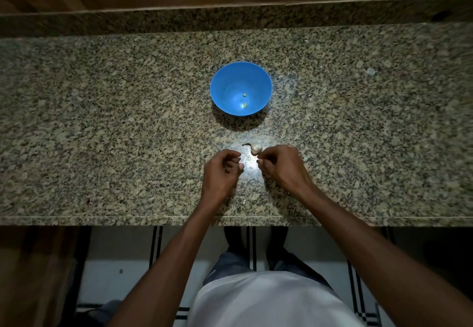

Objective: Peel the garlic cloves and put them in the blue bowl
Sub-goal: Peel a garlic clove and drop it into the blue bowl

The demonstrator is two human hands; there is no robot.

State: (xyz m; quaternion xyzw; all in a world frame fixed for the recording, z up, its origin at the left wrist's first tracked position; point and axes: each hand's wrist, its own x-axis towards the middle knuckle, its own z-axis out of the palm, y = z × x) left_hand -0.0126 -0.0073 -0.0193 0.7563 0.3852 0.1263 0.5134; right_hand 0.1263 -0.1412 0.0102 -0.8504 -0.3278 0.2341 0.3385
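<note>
Garlic, with a curled stem, is seen lying on the granite surface just beyond the right hand, whose curled fingertips touch it. The left hand is loosely curled, nothing visibly held. Two small cloves lie in the bowl farther back.

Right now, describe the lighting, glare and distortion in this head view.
Head view: a bright spot lights the speckled granite counter between the left hand and right hand, with glare there; the round blue plastic bowl casts a dark shadow toward the person; corners fall dim; the wide lens bows the counter edges.
</note>
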